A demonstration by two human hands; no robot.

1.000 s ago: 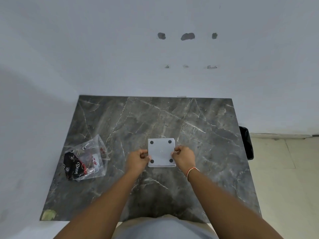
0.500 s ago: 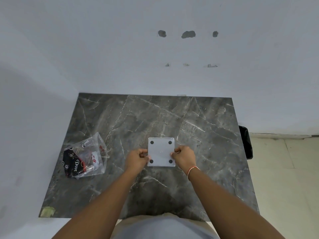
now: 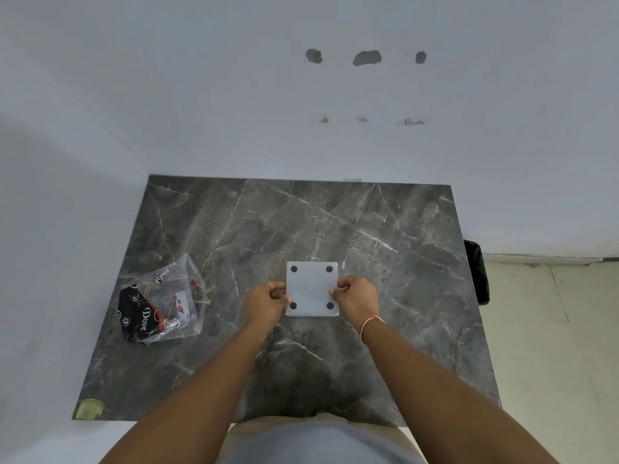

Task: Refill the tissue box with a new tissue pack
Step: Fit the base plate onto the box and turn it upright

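I am standing at the near edge of the table (image 3: 301, 380), both forearms reaching out over its dark, white-veined marble top. My left hand (image 3: 264, 301) is pinching the left edge of the tissue box (image 3: 312, 288), and my right hand (image 3: 356, 298) is pinching the right edge, fingers curled shut on it, a thin orange band (image 3: 370, 321) sitting around that wrist. I am holding the box bottom-up: the face toward me is a flat, matte, pale grey square with rounded corners and four small dark round feet, one near each corner. It looks like hard, smooth plastic. Whether it is resting on the marble or lifted just clear of it, I cannot tell.

By my reckoning I am working at the base, either getting it off or seating it; which one the view does not settle, and no tissues are showing. The next move is calling for even pressure from both thumbs, so the panel slides or snaps square rather than jamming on one side.

Further left, well apart from the box, a crinkled clear plastic wrapper (image 3: 160, 303) is lying on the marble, glossy, with black and red printing; it looks slack, though I cannot tell whether anything is left inside. Beyond the table's right edge a black bin (image 3: 477, 272) is showing, and past the far edge a plain pale wall (image 3: 301, 128) is rising, pocked with patched holes.
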